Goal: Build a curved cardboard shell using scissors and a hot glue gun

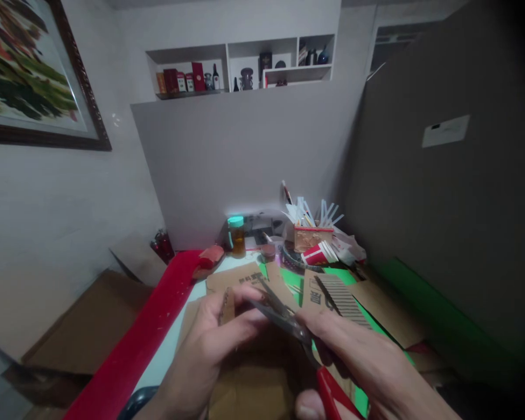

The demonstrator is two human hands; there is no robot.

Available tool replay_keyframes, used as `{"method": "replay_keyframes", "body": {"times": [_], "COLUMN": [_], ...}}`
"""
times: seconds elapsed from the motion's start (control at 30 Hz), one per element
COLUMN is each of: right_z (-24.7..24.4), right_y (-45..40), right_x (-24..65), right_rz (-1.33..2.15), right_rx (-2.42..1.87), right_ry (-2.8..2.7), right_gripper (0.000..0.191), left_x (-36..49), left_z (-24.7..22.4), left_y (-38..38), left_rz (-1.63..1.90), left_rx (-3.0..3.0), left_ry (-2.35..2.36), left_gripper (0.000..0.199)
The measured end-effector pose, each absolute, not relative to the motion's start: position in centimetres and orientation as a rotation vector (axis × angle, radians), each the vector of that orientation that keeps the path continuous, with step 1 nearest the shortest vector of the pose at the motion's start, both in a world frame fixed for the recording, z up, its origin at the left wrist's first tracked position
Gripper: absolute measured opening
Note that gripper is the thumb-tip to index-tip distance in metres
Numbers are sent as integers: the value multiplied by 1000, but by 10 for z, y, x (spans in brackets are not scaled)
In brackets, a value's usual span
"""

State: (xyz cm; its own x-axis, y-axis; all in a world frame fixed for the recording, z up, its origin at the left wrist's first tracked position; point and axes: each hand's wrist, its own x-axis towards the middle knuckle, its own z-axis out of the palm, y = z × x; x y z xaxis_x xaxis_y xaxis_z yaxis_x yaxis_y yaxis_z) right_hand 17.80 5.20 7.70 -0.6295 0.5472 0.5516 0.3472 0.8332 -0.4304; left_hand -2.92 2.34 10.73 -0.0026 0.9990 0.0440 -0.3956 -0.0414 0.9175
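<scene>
My right hand (354, 344) grips a pair of scissors (295, 328) by the red handles. Their metal blades are parted and point up and left, toward the fingertips of my left hand (219, 329). The left thumb and forefinger are bent together in a pinch. Between them shows a small brown piece of cardboard (226, 306) with a ridged edge; the fingers partly cover it. Below both hands lies a larger brown cardboard sheet (256, 385). Beyond them are a printed cardboard piece (236, 277) and another with bared ridges (341, 297).
A red cloth strip (153, 326) runs along the left side. At the back stand a teal-lidded bottle (237, 236) and a box of white straws (314, 238). Red paper cups (319, 254) lie tipped over. A grey panel (441, 192) rises at right.
</scene>
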Motion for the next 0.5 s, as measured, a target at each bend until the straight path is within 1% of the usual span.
{"method": "replay_keyframes", "body": {"times": [0.07, 0.23, 0.37, 0.5], "right_z": [76, 74, 75, 79], "right_y": [52, 54, 53, 49], "right_x": [178, 177, 178, 178], "right_rz": [338, 317, 272, 323], "right_rx": [-646, -666, -689, -708], "right_ry": [-2299, -2334, -2365, -2396], "right_gripper": [46, 29, 27, 21], "left_x": [-29, -28, -29, -29], "left_z": [108, 107, 106, 106], "left_y": [23, 24, 25, 25], "left_rz": [1390, 1383, 1312, 1293], "left_rx": [888, 956, 1014, 1027], "left_ry": [884, 886, 894, 895], "left_gripper": [7, 5, 13, 16]}}
